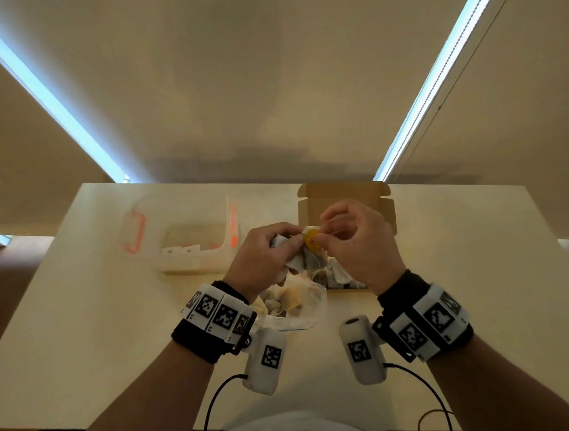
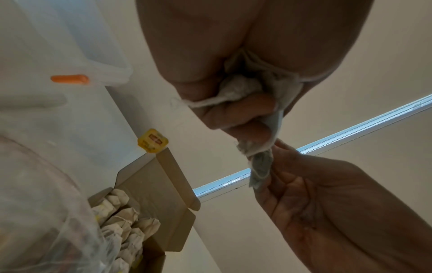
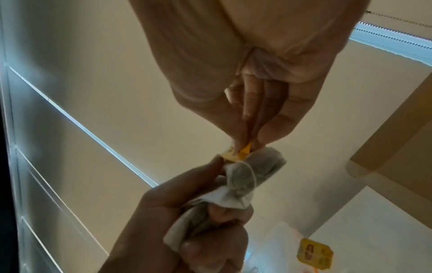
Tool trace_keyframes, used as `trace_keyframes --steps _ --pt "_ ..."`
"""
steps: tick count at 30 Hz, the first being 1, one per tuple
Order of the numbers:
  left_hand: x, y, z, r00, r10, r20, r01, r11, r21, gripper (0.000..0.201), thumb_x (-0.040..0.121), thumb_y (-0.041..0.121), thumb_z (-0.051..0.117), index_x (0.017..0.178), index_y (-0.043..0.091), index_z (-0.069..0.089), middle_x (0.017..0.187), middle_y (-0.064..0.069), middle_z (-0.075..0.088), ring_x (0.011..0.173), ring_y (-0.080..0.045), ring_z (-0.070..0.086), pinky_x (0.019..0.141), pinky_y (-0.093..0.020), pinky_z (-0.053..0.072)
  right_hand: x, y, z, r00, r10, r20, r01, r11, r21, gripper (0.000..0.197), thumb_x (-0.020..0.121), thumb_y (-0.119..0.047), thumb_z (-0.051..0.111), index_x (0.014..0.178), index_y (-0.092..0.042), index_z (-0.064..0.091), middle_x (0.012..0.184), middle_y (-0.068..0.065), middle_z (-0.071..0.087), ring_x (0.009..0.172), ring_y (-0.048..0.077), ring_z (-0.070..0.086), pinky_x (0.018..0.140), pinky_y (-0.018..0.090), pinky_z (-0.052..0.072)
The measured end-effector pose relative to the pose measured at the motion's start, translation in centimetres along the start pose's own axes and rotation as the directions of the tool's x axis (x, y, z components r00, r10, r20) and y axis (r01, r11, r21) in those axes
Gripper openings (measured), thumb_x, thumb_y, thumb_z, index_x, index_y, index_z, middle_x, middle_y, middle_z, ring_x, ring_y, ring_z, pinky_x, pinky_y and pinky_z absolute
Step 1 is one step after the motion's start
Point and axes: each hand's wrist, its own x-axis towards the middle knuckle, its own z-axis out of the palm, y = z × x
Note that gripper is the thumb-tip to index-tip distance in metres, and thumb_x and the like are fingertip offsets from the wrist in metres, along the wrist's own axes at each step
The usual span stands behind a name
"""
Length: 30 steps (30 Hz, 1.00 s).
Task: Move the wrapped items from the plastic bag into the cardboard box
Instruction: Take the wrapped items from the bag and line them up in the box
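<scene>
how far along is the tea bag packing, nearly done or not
Partly done. Several wrapped bags already lie in the cardboard box. In hand: the left hand grips a bunch of tea bags while the right hand pinches a yellow tag. More remain in the plastic bag.

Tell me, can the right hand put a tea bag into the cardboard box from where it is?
Probably yes. The right hand hovers just above the open cardboard box, whose lid is folded back, so nothing blocks it. But it is busy pinching a yellow tag on the tea bags that the left hand grips.
</scene>
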Motion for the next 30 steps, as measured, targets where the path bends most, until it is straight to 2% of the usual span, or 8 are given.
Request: trace_keyframes --steps 4,7,11,14,16,20,26,30 --pt "0.2 -0.1 0.7 0.998 0.047 -0.048 -0.046 0.999 0.010 0.009 0.092 0.019 0.067 0.094 0.011 0.070 0.073 -0.015 0.068 0.055 -0.025 0.060 0.046 -0.043 0.051 -0.2 0.2 0.1 0.998 0.028 -0.048 -0.028 0.999 0.019 0.029 0.077 -0.021 0.082 0.096 -0.023 0.060 0.079 -0.012 0.069 0.077 -0.001 0.067 0.066 0.008 0.052" --pt "0.7 -0.5 1.2 0.992 0.065 -0.106 -0.062 0.998 0.031 0.002 0.090 0.014 0.069 0.091 0.012 0.069 0.079 -0.018 0.069 0.057 -0.022 0.063 0.053 -0.053 0.055 -0.5 0.8 0.2 0.996 0.083 -0.034 -0.082 0.996 0.026 0.026 0.081 -0.024 0.079 0.102 -0.023 0.063 0.093 -0.011 0.067 0.084 0.004 0.065 0.068 0.012 0.052" --pt "1.5 -1.3 1.7 0.990 0.049 -0.130 -0.035 0.993 0.109 0.004 0.088 0.017 0.072 0.087 0.013 0.070 0.077 -0.013 0.068 0.055 -0.018 0.061 0.046 -0.032 0.053 -0.5 2.4 -0.5 0.967 0.221 0.131 -0.239 0.959 0.150 0.009 0.088 -0.026 0.073 0.097 -0.024 0.073 0.089 -0.007 0.073 0.086 0.012 0.068 0.074 0.029 0.058" --pt "2.2 -2.6 1.7 0.984 -0.056 -0.172 0.077 0.990 0.118 0.003 0.089 0.016 0.071 0.087 0.013 0.070 0.085 -0.011 0.069 0.054 -0.014 0.058 0.044 -0.027 0.050 1.8 7.2 -2.8 0.926 0.373 -0.056 -0.352 0.907 0.231 0.009 0.086 -0.028 0.076 0.092 -0.023 0.074 0.087 0.000 0.075 0.083 0.021 0.070 0.071 0.036 0.061" --pt "2.5 -3.6 1.5 0.970 -0.161 -0.180 0.168 0.985 0.025 0.005 0.089 0.016 0.069 0.089 0.011 0.068 0.085 -0.011 0.070 0.049 -0.012 0.056 0.041 -0.027 0.044 3.3 11.5 -4.0 0.875 0.477 -0.082 -0.466 0.876 0.127 0.012 0.083 -0.029 0.079 0.090 -0.022 0.073 0.088 0.002 0.074 0.080 0.021 0.069 0.070 0.037 0.061" --pt "2.5 -5.1 1.0 0.942 -0.273 -0.195 0.269 0.962 -0.046 0.004 0.091 0.014 0.067 0.090 0.010 0.066 0.079 -0.006 0.072 0.051 -0.017 0.056 0.039 -0.022 0.036 4.3 18.7 -3.3 0.714 0.696 0.080 -0.700 0.712 0.059 0.008 0.083 -0.016 0.078 0.086 -0.014 0.071 0.073 0.006 0.062 0.061 0.018 0.054 0.058 0.030 0.049" --pt "2.1 -6.4 0.2 0.918 -0.332 -0.217 0.321 0.943 -0.087 0.006 0.090 0.012 0.068 0.091 0.005 0.066 0.080 -0.010 0.071 0.047 -0.017 0.054 0.037 -0.021 0.036 4.8 21.8 -0.2 0.660 0.734 0.161 -0.705 0.679 -0.204 0.009 0.084 -0.019 0.078 0.082 -0.018 0.069 0.069 0.002 0.060 0.057 0.017 0.051 0.046 0.024 0.042" --pt "1.8 -6.6 -0.3 0.909 -0.347 -0.231 0.331 0.938 -0.105 0.007 0.090 0.010 0.067 0.092 0.003 0.066 0.081 -0.012 0.071 0.051 -0.019 0.054 0.036 -0.021 0.037 5.7 21.8 2.7 0.662 0.711 0.238 -0.666 0.704 -0.248 0.007 0.086 -0.022 0.077 0.087 -0.019 0.071 0.082 0.006 0.067 0.066 0.018 0.060 0.054 0.025 0.051"
